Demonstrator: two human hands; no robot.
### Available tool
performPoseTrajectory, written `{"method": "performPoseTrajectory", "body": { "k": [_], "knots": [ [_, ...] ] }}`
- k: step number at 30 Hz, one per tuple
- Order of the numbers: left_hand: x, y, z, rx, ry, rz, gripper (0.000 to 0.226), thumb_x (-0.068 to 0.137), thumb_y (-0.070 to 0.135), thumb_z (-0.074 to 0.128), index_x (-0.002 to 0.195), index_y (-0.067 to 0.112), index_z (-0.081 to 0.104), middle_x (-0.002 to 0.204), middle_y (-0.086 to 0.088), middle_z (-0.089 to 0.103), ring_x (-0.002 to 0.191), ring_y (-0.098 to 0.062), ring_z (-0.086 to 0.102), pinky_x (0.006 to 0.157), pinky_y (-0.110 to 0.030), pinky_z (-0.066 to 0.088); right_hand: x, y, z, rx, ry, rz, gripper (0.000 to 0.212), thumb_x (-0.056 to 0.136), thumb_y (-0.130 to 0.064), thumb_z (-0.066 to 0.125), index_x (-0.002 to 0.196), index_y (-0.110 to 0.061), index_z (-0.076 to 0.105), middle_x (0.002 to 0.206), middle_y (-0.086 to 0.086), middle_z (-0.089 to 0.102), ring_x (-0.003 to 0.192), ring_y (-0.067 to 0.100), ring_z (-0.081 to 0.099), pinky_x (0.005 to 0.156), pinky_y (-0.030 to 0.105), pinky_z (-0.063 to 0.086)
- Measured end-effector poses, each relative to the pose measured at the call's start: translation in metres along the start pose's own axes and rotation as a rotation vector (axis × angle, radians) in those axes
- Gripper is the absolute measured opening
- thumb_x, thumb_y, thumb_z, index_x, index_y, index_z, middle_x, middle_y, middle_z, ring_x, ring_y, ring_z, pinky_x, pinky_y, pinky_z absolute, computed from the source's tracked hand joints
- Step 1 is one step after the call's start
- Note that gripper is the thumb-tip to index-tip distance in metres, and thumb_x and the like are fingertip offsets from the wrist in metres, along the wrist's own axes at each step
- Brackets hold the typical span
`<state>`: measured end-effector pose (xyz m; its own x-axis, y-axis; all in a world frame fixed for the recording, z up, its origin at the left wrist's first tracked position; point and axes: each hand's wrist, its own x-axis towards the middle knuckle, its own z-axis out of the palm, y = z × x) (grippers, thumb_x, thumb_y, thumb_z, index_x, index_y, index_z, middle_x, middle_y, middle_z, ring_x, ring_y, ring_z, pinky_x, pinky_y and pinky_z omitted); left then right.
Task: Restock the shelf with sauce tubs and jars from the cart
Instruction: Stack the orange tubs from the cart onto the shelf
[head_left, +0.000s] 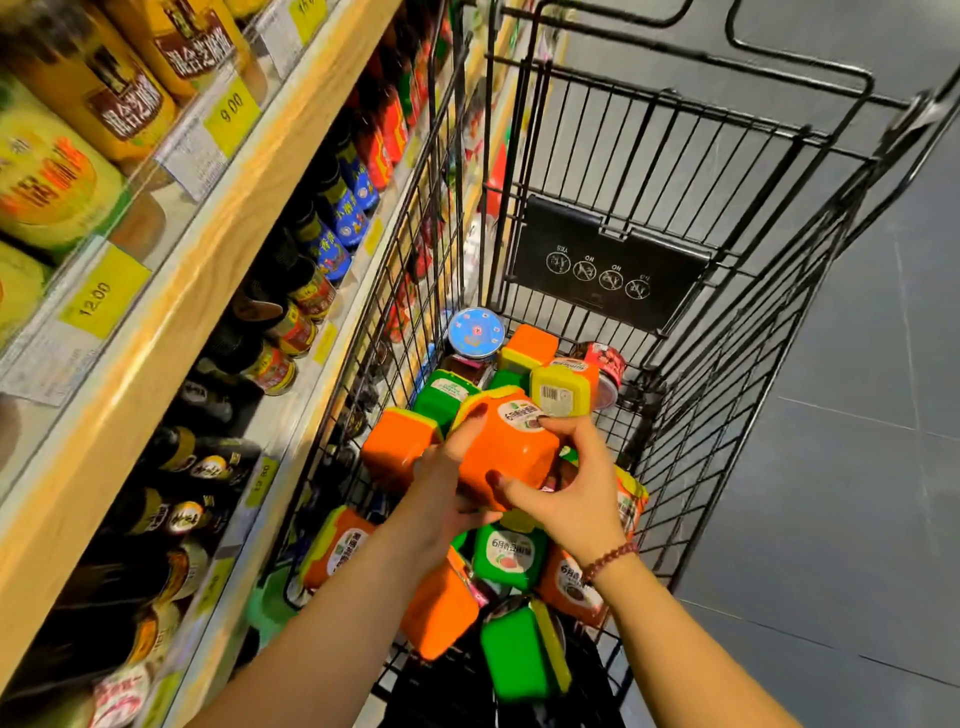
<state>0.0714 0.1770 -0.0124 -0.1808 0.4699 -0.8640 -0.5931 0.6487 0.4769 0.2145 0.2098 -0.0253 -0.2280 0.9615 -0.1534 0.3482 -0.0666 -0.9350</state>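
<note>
Both hands hold one orange tub (511, 457) just above the pile in the black wire cart (670, 171). The left hand (441, 483) curls round its left side and the right hand (569, 486) pinches its right side. The tub is tilted, with its yellow lid end pointing up and away. More orange and green tubs (511, 553) lie below. A wooden shelf (208, 260) stands left, on a grey floor (857, 467).
</note>
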Motion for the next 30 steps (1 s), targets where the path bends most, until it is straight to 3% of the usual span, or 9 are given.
{"method": "performPoseTrajectory", "body": {
  "k": [4,8,14,18,22,24,26,28,30],
  "knots": [
    [0.005,0.009,0.005,-0.051,0.023,0.015,0.105,0.033,0.053,0.085,0.127,0.026,0.048,0.12,-0.014,0.061,0.095,-0.033,0.064,0.055,-0.039,0.054,-0.009,-0.002,-0.002,0.035,-0.016,-0.12,0.047,0.059,-0.044,0.077,0.1,-0.037,0.055,0.109,-0.008,0.055,0.107,-0.004,0.051,0.087,0.012,0.043],
    [0.009,0.005,-0.001,-0.08,0.059,0.078,0.092,0.045,0.044,0.08,0.127,0.025,0.045,0.118,-0.013,0.061,0.098,-0.033,0.065,0.064,-0.045,0.056,-0.006,-0.002,-0.006,0.148,-0.096,-0.071,0.032,0.071,-0.034,0.077,0.099,-0.028,0.063,0.105,-0.01,0.062,0.106,0.004,0.059,0.087,0.023,0.05],
    [0.022,0.004,-0.01,-0.108,0.051,0.178,0.05,0.081,0.024,0.066,0.127,0.027,0.048,0.116,-0.008,0.063,0.095,-0.023,0.064,0.072,-0.037,0.054,0.033,-0.003,-0.01,0.225,-0.135,0.054,0.016,0.086,0.004,0.063,0.09,-0.011,0.064,0.086,0.008,0.062,0.077,0.003,0.058,0.074,0.016,0.05],
    [0.038,0.008,-0.015,-0.201,0.096,0.153,0.057,0.078,0.025,0.068,0.132,0.023,0.049,0.117,-0.012,0.065,0.085,-0.022,0.069,0.063,-0.034,0.055,0.089,0.024,-0.016,0.182,0.023,0.148,0.02,0.09,0.002,0.058,0.087,-0.016,0.065,0.088,0.015,0.063,0.084,0.021,0.059,0.079,0.035,0.051],
    [0.053,0.01,-0.019,-0.24,0.121,0.145,0.053,0.08,0.028,0.065,0.131,0.021,0.052,0.12,-0.011,0.065,0.088,-0.019,0.068,0.057,-0.028,0.054,0.149,0.058,-0.024,0.09,0.121,0.198,0.013,0.089,0.001,0.059,0.091,-0.01,0.065,0.098,0.007,0.063,0.092,0.021,0.059,0.083,0.024,0.052],
    [0.059,0.008,-0.024,-0.23,0.139,0.138,0.057,0.079,0.031,0.066,0.133,0.024,0.05,0.12,-0.009,0.065,0.092,-0.021,0.068,0.057,-0.028,0.054,0.171,0.078,-0.025,0.055,0.128,0.257,0.016,0.088,0.003,0.06,0.086,-0.013,0.062,0.098,0.012,0.063,0.087,0.021,0.059,0.081,0.023,0.052],
    [0.066,0.007,-0.028,-0.201,0.152,0.141,0.064,0.075,0.035,0.069,0.135,0.028,0.047,0.12,-0.008,0.065,0.094,-0.021,0.068,0.059,-0.03,0.053,0.192,0.092,-0.023,0.031,0.115,0.333,0.02,0.088,0.001,0.061,0.082,-0.018,0.06,0.098,0.017,0.065,0.085,0.023,0.059,0.084,0.037,0.052],
    [0.072,0.006,-0.029,-0.177,0.172,0.156,0.062,0.076,0.034,0.068,0.134,0.031,0.047,0.12,-0.007,0.065,0.094,-0.021,0.068,0.062,-0.032,0.053,0.207,0.106,-0.022,-0.033,0.065,0.385,0.008,0.089,-0.004,0.063,0.091,-0.012,0.063,0.105,0.018,0.066,0.091,0.022,0.06,0.086,0.038,0.052],
    [0.074,0.006,-0.028,-0.184,0.179,0.181,0.055,0.081,0.029,0.064,0.133,0.031,0.047,0.116,-0.005,0.066,0.091,-0.019,0.068,0.062,-0.031,0.052,0.217,0.119,-0.021,-0.12,0.006,0.398,0.017,0.086,-0.01,0.068,0.103,-0.008,0.065,0.108,0.015,0.067,0.096,0.024,0.062,0.092,0.039,0.052]
  ]
}}
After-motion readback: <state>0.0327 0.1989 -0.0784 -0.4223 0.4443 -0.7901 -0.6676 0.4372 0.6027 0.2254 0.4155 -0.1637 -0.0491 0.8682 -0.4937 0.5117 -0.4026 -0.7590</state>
